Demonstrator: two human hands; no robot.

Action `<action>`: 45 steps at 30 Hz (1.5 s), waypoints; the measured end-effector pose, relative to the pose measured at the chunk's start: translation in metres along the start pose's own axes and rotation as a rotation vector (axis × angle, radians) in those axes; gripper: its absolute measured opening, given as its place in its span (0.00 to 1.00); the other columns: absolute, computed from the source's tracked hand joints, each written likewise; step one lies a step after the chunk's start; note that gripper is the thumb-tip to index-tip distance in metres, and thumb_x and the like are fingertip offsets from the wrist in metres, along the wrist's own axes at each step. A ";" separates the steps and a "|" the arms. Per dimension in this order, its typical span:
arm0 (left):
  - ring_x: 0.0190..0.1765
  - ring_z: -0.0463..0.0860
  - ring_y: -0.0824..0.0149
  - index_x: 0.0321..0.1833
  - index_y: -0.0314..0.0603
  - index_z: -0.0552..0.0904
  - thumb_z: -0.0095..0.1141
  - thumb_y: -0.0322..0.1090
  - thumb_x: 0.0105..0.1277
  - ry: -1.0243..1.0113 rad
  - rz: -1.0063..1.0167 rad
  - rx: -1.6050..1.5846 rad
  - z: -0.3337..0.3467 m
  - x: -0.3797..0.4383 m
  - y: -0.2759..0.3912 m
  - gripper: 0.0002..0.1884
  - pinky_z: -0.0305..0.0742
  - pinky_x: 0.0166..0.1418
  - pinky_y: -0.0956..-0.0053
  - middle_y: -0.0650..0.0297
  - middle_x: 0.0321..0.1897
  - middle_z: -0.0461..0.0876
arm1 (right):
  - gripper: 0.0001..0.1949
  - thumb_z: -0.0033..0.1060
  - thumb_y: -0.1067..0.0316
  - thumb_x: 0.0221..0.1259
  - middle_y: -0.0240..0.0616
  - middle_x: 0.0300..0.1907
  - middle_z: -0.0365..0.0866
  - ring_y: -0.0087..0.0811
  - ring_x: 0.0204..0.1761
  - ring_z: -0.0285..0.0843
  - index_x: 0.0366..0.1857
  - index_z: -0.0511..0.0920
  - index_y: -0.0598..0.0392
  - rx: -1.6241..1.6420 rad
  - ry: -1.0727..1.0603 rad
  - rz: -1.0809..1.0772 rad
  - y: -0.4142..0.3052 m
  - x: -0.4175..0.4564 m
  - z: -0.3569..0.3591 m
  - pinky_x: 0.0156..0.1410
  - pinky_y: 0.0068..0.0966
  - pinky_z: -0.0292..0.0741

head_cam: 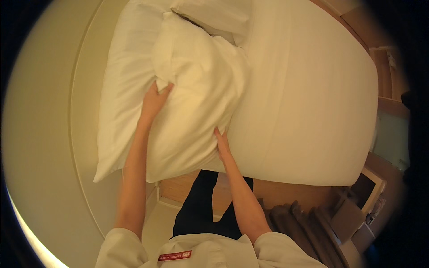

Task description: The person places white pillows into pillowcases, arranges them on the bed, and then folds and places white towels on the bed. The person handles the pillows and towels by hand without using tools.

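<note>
A white pillow (197,100) in a creased pillowcase lies at the head of a bed, in front of me. My left hand (157,100) pinches the cloth along its left side, thumb and fingers closed on the fabric. On the opposite side, my right hand (222,142) grips the lower right edge, its fingers partly hidden by the cloth. Another white pillow (124,87) shows to the left, partly under the one I hold. Farther off, a third white pillow (218,16) rests at the top, with a dark gap between it and the held pillow.
White bedding (308,100) covers the mattress to the right. A pale wall (43,117) runs close along the left. Below the bed is a wooden floor (285,194). Dark brown curtains (295,227) hang at lower right, beside a chair (348,221) and a framed dark panel (363,189).
</note>
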State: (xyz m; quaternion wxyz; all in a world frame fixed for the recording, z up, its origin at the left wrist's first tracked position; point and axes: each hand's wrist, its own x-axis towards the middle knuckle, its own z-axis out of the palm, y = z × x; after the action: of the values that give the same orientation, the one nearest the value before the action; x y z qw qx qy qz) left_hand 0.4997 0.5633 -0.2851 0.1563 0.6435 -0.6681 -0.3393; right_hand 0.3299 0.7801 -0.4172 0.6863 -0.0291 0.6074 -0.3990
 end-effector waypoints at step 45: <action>0.35 0.83 0.64 0.28 0.33 0.75 0.57 0.22 0.56 0.286 -0.050 -0.156 -0.055 -0.254 0.035 0.03 0.75 0.37 0.75 0.57 0.38 0.85 | 0.14 0.65 0.65 0.56 0.51 0.44 0.87 0.49 0.45 0.84 0.45 0.86 0.58 -1.104 0.341 -1.257 -0.376 0.139 0.098 0.50 0.41 0.79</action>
State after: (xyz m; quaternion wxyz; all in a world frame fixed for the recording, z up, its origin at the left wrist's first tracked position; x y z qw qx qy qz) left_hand 0.5402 0.7925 -0.1650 0.2911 0.6877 -0.5942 -0.2989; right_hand 0.2140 0.3998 -0.3074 0.1239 -0.6305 0.6809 -0.3514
